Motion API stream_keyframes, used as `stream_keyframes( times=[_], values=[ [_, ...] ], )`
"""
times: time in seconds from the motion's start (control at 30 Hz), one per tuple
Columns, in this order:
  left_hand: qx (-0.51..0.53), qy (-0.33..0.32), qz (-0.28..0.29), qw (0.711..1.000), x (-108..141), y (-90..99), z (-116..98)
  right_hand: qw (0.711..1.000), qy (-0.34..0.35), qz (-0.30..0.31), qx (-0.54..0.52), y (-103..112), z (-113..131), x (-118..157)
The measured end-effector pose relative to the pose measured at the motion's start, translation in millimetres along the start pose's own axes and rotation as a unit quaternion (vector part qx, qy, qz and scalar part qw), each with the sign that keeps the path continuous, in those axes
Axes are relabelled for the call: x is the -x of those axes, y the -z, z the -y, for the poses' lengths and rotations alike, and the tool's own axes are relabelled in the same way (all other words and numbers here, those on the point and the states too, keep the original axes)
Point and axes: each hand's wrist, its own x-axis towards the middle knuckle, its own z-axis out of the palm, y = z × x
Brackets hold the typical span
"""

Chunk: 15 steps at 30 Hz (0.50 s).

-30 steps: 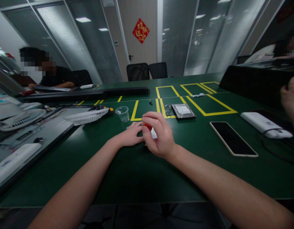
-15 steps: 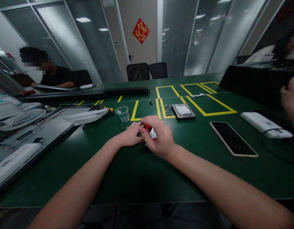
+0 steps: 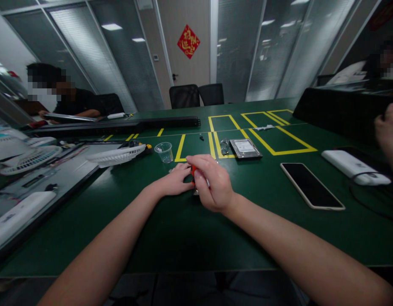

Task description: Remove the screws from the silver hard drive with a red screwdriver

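Low over the table (image 3: pixel 196 238), the right hand (image 3: pixel 215 180) pinches the red tool (image 3: pixel 193 169), its axis seemingly near upright, above a mostly hidden block (image 3: pixel 195 193); the left hand (image 3: pixel 175 180) lies just left, palm down, its grip impossible to tell.
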Motion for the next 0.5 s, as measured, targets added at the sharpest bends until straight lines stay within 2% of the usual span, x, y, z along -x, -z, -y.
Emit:
stream_keyframes(
  times=[0.5],
  values=[
    [-0.002,-0.007,0.000,1.000,-0.4,0.5,-3.8,1.000,-0.005,-0.009,0.021,-2.8,0.1,2.0]
  ],
)
